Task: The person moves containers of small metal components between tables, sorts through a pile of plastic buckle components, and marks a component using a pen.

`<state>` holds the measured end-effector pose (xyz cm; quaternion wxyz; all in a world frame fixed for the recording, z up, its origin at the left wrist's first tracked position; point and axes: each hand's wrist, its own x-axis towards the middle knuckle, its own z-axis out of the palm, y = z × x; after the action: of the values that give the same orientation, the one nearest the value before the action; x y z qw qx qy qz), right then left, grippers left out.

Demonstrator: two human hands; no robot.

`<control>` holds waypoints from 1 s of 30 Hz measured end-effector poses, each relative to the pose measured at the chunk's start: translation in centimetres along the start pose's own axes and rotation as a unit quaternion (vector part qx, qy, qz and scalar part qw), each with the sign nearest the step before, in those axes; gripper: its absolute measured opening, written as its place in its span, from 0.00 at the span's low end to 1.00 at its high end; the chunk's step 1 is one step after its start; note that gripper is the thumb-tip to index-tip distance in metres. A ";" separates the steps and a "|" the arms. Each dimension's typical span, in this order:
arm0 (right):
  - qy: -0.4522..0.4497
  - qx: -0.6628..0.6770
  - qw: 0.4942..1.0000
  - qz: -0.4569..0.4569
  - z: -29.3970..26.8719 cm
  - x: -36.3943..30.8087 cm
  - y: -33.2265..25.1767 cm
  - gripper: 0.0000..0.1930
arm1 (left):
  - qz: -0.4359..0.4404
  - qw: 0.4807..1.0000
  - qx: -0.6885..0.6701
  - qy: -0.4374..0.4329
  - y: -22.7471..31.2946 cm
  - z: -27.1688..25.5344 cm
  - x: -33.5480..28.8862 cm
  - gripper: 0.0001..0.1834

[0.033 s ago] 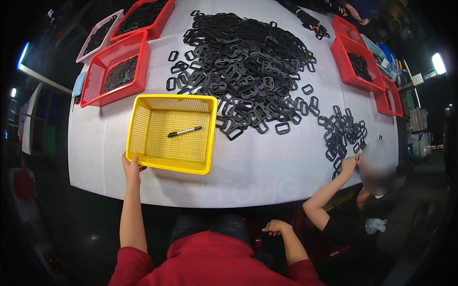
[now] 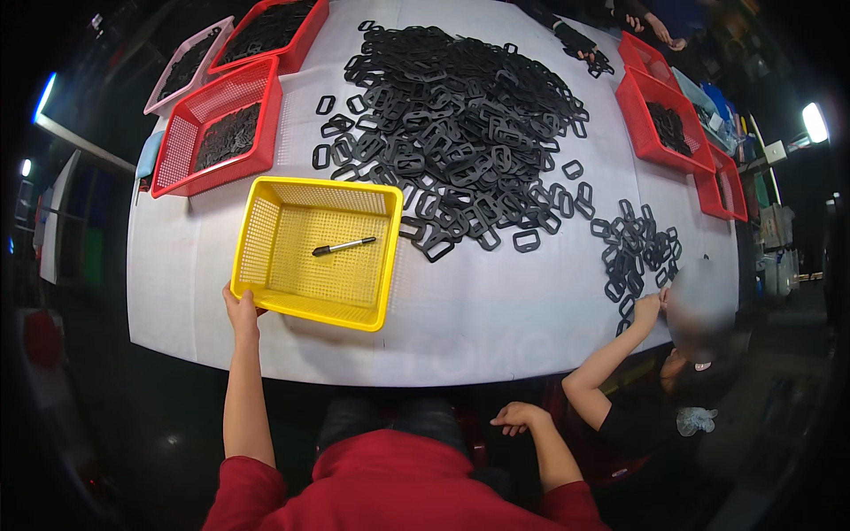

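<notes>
My left hand [image 2: 243,311] grips the near left corner of a yellow plastic basket [image 2: 305,315], thumb over the rim and fingers partly hidden beneath. In the basket lies a black and silver marker pen [image 2: 343,247], and nothing else shows there. My right hand [image 2: 519,417] hangs beyond the table's front edge, with loosely bent fingers apart and nothing in them. Just past the basket spreads a big heap of black plastic rectangular loops [image 2: 460,133], some lying loose around its edge.
Red baskets [image 2: 217,124] with black parts stand at the far left, others [image 2: 664,124] at the far right. At right, a seated person [image 2: 629,354] has a hand beside a smaller pile of loops [image 2: 633,252]. Another person's hands [image 2: 580,49] are at the far edge.
The yellow basket has turned very slightly, its near edge a little closer to me. My right hand has risen slightly and its fingers have shifted.
</notes>
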<state>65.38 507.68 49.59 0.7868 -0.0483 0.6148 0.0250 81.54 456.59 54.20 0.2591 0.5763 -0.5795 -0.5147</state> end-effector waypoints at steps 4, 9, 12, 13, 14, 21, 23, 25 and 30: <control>0.050 0.026 0.994 -0.093 -5.4 -8.9 -3.3 0.23 | 0.001 0.996 0.039 0.080 -2.0 -6.2 4.5 0.24; 0.207 0.028 0.951 -0.227 -9.9 -14.8 -8.4 0.18 | -0.134 0.982 0.109 0.076 1.9 -10.5 5.2 0.27; 0.330 0.022 0.880 -0.342 -12.5 -15.5 -12.2 0.17 | 0.178 0.764 0.483 0.389 0.0 -16.5 8.8 0.28; 0.403 0.040 0.839 -0.363 -13.7 -15.5 -12.9 0.16 | 0.242 0.806 0.391 0.372 3.0 -12.9 6.9 0.27; 0.467 0.053 0.796 -0.380 -15.1 -15.1 -13.3 0.15 | 0.300 0.840 0.291 0.346 7.5 -6.6 3.5 0.25; 0.705 -0.146 0.492 -0.489 -27.4 -13.8 -28.9 0.12 | 0.382 0.911 0.058 -0.142 14.9 20.1 -6.3 0.16; 0.701 -0.242 0.474 -0.474 -29.7 -11.9 -32.0 0.12 | 0.331 0.927 0.032 -0.175 13.4 22.0 -6.8 0.15; 0.690 -0.324 0.501 -0.410 -31.7 -11.9 -32.6 0.11 | 0.247 0.947 -0.016 -0.203 12.4 23.0 -7.2 0.15; 0.595 0.081 0.652 -0.462 -29.6 -13.1 -30.1 0.09 | 0.160 0.968 -0.044 -0.188 11.7 24.8 -7.4 0.14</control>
<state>36.55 474.85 56.61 0.1625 -0.2668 0.8490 -0.4261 56.21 468.65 58.50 0.2499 0.3566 -0.6795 -0.5905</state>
